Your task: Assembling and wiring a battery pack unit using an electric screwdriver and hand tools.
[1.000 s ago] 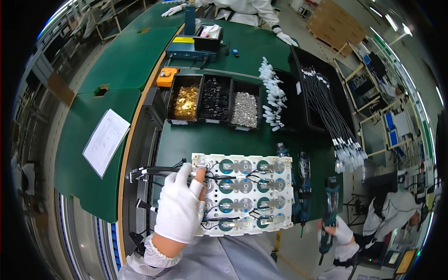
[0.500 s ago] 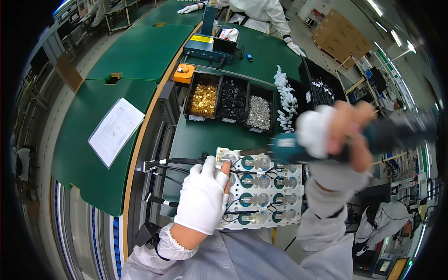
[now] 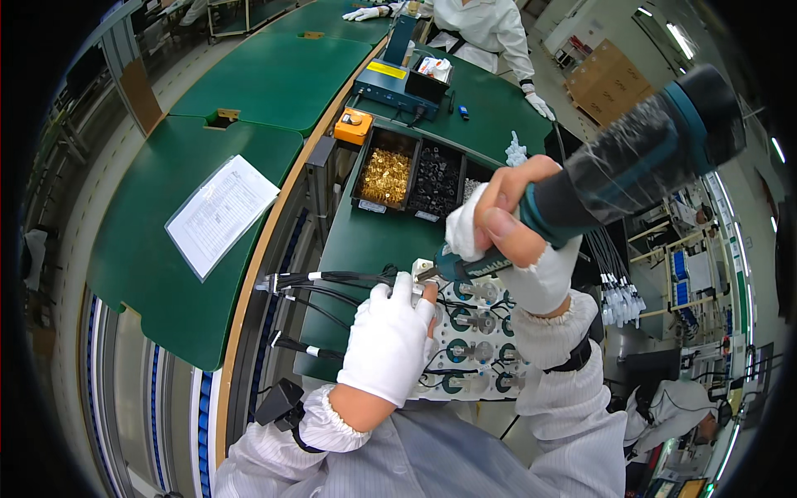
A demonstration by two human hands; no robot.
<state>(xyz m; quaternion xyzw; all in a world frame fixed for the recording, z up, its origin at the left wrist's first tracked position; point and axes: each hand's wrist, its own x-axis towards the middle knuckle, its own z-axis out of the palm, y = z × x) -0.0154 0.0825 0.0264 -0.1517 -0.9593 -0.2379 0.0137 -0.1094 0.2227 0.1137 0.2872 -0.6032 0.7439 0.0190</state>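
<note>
My right hand [image 3: 523, 224], in a white fingerless glove, grips a teal and black cordless screwdriver [image 3: 639, 162], its body tilted up to the right. The driver's tip meets the upper left corner of a white board [image 3: 442, 353] that carries rows of clear cylinders and green rings. At that same corner, my gloved left hand [image 3: 382, 344] bends its fingers and bare thumb together; what they pinch is hidden. Black cables [image 3: 336, 276] with white bands run from the left towards those fingers. My right forearm and glove cover part of the board's right side.
Beyond the board stand black bins of gold parts [image 3: 386, 176] and black parts [image 3: 436, 178]. An orange box [image 3: 353, 126] adjoins them. A paper sheet [image 3: 222, 214] lies on the left green table. Across the bench is another person [image 3: 481, 29] in white; cables with clear ends [image 3: 621, 299] hang at right.
The screwdriver has swung from nearly level to a steep tilt, and its tip has come down to the board's corner beside my left fingers. The view has shifted slightly; my left hand stays at the corner.
</note>
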